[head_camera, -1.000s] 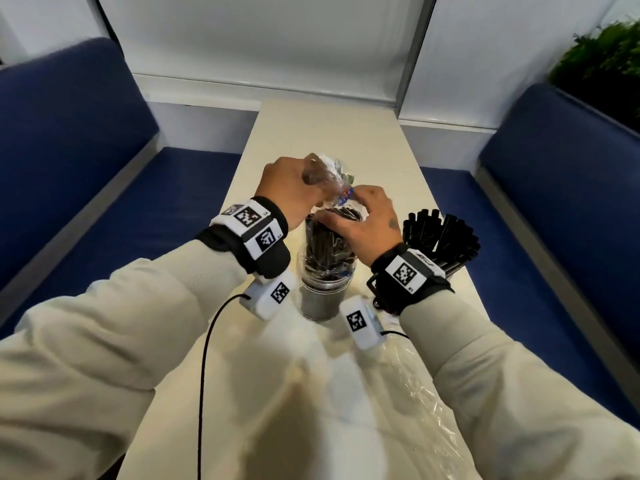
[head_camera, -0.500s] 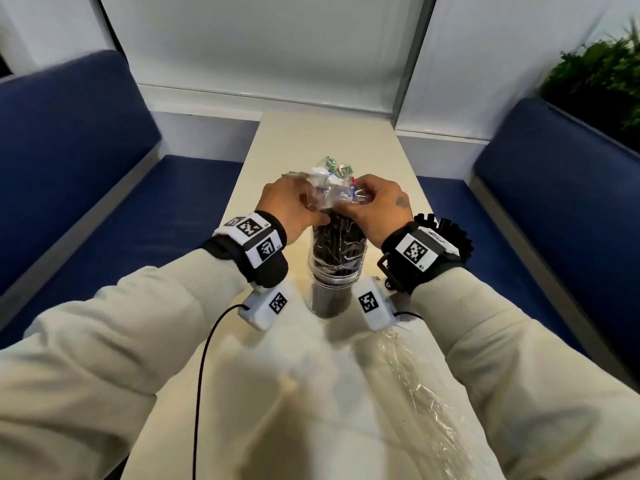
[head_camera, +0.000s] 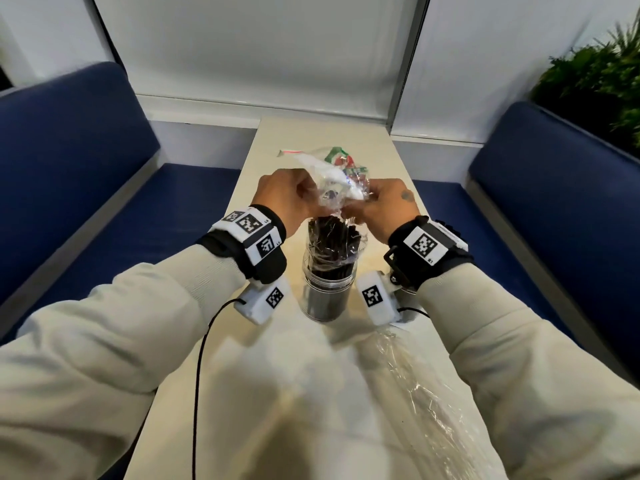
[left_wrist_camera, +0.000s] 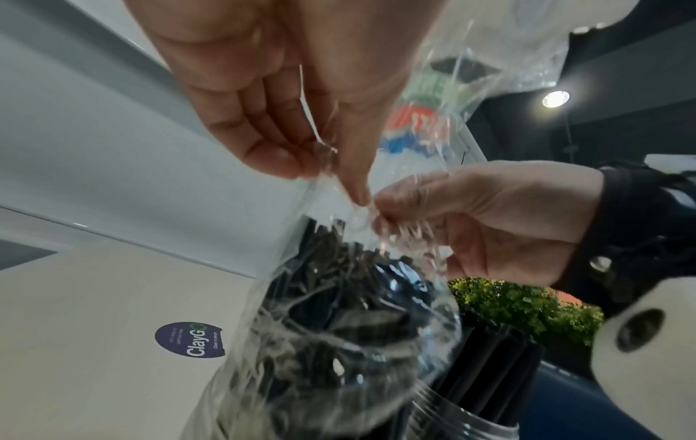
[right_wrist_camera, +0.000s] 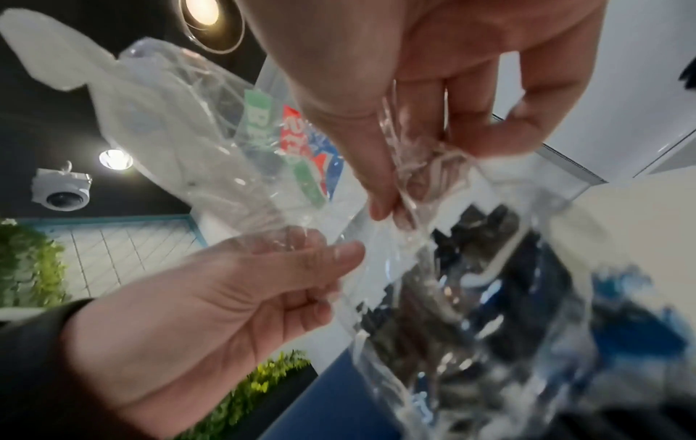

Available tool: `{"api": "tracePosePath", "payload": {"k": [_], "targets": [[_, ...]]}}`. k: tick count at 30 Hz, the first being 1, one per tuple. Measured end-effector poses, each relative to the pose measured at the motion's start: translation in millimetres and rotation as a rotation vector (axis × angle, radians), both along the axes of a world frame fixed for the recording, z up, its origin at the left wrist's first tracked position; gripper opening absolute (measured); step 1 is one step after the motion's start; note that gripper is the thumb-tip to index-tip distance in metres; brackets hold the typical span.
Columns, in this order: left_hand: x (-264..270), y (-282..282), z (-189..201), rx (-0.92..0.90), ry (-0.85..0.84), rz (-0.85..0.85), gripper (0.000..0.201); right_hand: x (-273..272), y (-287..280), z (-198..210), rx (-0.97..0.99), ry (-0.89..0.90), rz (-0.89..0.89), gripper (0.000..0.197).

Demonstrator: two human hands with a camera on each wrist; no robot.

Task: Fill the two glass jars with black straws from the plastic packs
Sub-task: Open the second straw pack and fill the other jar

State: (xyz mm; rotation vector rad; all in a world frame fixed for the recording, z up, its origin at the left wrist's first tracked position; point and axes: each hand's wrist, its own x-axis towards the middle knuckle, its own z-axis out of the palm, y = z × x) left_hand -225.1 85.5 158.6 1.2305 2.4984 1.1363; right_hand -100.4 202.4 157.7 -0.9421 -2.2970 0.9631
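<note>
A glass jar (head_camera: 328, 296) stands mid-table with a bundle of black straws (head_camera: 332, 237) upright in it. The clear plastic pack (head_camera: 334, 178) still wraps the straws' tops and bunches up above them. My left hand (head_camera: 304, 199) and right hand (head_camera: 363, 209) both pinch the pack's film just above the straw tips. The wrist views show it close: left hand (left_wrist_camera: 320, 166) and right hand (left_wrist_camera: 380, 208) pinching the crumpled pack (left_wrist_camera: 339, 312); right hand (right_wrist_camera: 399, 208), left hand (right_wrist_camera: 339, 262). The second jar's straws (left_wrist_camera: 501, 357) stand to the right, mostly hidden behind my right wrist.
An empty clear plastic wrapper (head_camera: 415, 393) lies on the near right of the narrow pale table (head_camera: 322, 140). A round dark sticker (left_wrist_camera: 190, 339) is on the tabletop. Blue bench seats (head_camera: 104, 220) flank both sides, with a plant (head_camera: 595, 81) at the far right.
Both hands have risen together, drawing the pack's film up above the straws. The right hand left the straw tops and now pinches the film. The jar has not moved.
</note>
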Motion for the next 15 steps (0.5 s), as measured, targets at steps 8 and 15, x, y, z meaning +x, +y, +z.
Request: {"api": "tracePosePath", "payload": {"k": [8, 15], "targets": [[2, -3, 9, 0.098, -0.028, -0.023, 0.03, 3, 0, 4, -0.017, 0.087, -0.014, 0.045], [2, -6, 6, 0.167, -0.148, -0.038, 0.045, 3, 3, 17, 0.066, 0.176, -0.05, 0.025]]}}
